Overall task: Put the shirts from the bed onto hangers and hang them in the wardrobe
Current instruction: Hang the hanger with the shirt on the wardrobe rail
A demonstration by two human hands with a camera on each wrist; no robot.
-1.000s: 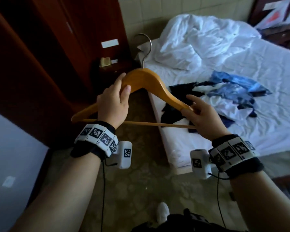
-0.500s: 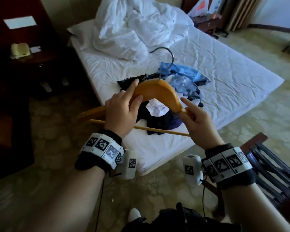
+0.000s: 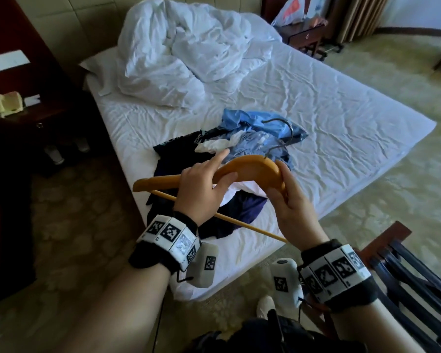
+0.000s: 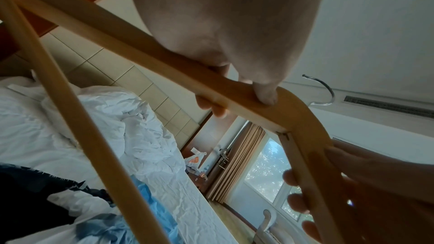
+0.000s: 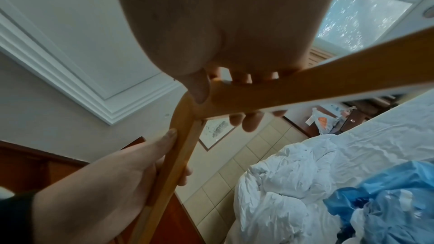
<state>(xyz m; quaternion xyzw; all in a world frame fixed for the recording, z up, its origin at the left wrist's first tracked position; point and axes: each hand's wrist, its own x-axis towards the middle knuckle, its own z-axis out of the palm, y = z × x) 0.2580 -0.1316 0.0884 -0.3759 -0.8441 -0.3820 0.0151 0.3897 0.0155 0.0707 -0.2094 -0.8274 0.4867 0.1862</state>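
While most of the head view is taken up by the bed (image 3: 329, 118), its wrinkled white sheet runs from the padded headboard wall toward the patterned floor (image 3: 405, 200), with a crumpled white duvet (image 3: 183, 52) heaped at the head end. Dark wooden furniture (image 3: 15, 138) stands to the left of the bed, carrying a pale telephone (image 3: 7, 104), and a dark nightstand (image 3: 303, 38) with a plastic bag on it sits at the far side beside tan curtains (image 3: 359, 16). Part of a dark chair frame (image 3: 413, 271) shows at the lower right. On the near half of the mattress lies a loose pile of shirts (image 3: 252, 133): blue cloth on top, white in the middle, dark navy hanging over the bed's edge. Held in the air above that pile is a wooden hanger (image 3: 250, 166), its metal hook (image 3: 283, 133) pointing away over the blue cloth and its thin crossbar slanting down toward the right wrist. The left hand (image 3: 201, 189) grips the left shoulder of the hanger, thumb under the wood and the index finger stretched along its top. The right hand (image 3: 290, 205) holds the right shoulder just past the bend, thumb on the near face and fingers curled round behind, as both wrist views confirm.
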